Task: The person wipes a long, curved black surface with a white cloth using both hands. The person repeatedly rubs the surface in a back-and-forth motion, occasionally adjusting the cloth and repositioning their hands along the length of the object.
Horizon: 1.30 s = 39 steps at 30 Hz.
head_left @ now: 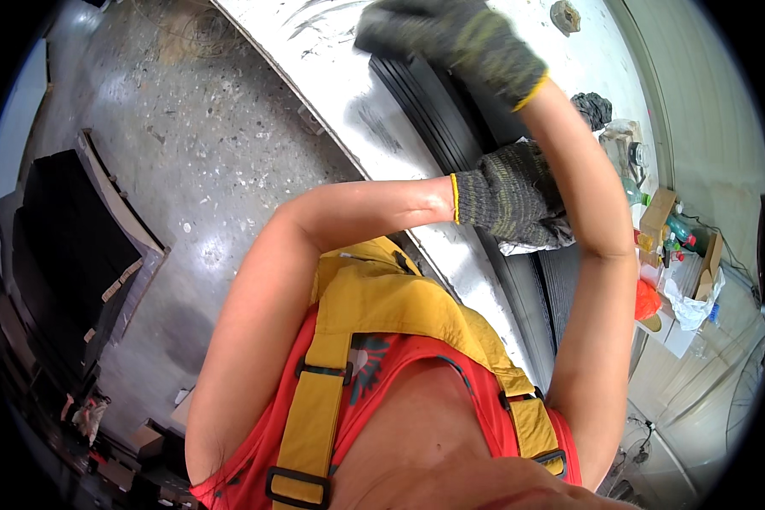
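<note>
Both my hands wear dark grey knitted gloves with yellow cuffs. Several long black ribbed strips (425,110) lie side by side along a white worktable (361,127). My left hand (510,194) rests over the middle of the strips, fingers curled on a crumpled whitish rag (540,246) that shows at its edges. My right forearm passes beside it, covering part of that glove. Farther off, my right hand (450,42) is over the far end of the strips. Motion blurs its fingers, and whether it grips anything is hidden.
On the table's right side are a brownish lump (565,17), a crumpled black cloth (592,110) and a clear jar (629,153). Bottles (678,229), cardboard and a red bag (648,300) stand farther right. A black-covered stand (76,246) is on the concrete floor at left.
</note>
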{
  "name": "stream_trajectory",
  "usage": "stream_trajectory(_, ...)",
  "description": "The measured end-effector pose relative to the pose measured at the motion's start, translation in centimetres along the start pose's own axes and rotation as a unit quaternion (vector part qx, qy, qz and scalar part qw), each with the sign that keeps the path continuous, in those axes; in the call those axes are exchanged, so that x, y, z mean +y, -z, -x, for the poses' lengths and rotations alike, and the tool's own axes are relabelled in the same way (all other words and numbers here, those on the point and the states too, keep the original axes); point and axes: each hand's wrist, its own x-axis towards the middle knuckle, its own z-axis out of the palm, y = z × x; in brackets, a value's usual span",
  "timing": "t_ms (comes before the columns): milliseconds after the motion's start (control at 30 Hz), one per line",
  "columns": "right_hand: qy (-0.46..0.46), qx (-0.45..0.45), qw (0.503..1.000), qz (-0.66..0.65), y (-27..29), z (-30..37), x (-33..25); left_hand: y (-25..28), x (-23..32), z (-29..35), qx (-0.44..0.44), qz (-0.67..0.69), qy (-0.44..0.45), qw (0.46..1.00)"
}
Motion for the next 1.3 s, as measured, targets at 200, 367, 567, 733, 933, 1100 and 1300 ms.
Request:
stream_trajectory(200, -0.245, 0.118, 0.962, 0.027, 4.8, 1.1, 7.8, 0.8, 0.7, -0.4, -0.140, 0.030, -0.010, 0.990)
stream_trajectory(367, -0.114, 0.173, 0.968, 0.140, -0.9, 1.3, 4.3, 0.0, 1.0, -0.1, -0.082, 0.003, -0.038, 0.996)
stream_trajectory(567, -0.103, 0.043, 0.992, -0.060, -0.9, 0.2, -1.6, 2.5, -0.7, 0.7, -0.124, 0.071, -0.025, 0.989)
stream_trajectory(733, -0.334, 0.127, 0.934, 0.020, 4.6, 1.5, 6.7, 3.0, -0.4, 0.4, -0.061, 0.096, -0.109, 0.988)
stream_trajectory(933, -0.322, 0.229, 0.918, 0.021, 2.3, 4.3, 6.6, 2.1, -0.8, 0.8, -0.033, 0.149, -0.121, 0.981)
stream_trajectory(1100, -0.373, 0.170, 0.912, -0.023, 2.8, 5.5, 4.7, 2.8, -1.3, 1.2, -0.055, 0.121, -0.103, 0.986)
stream_trajectory(1300, -0.320, 0.203, 0.922, 0.085, 0.8, 1.1, 9.0, 2.9, -0.9, 0.8, -0.147, 0.145, -0.057, 0.977)
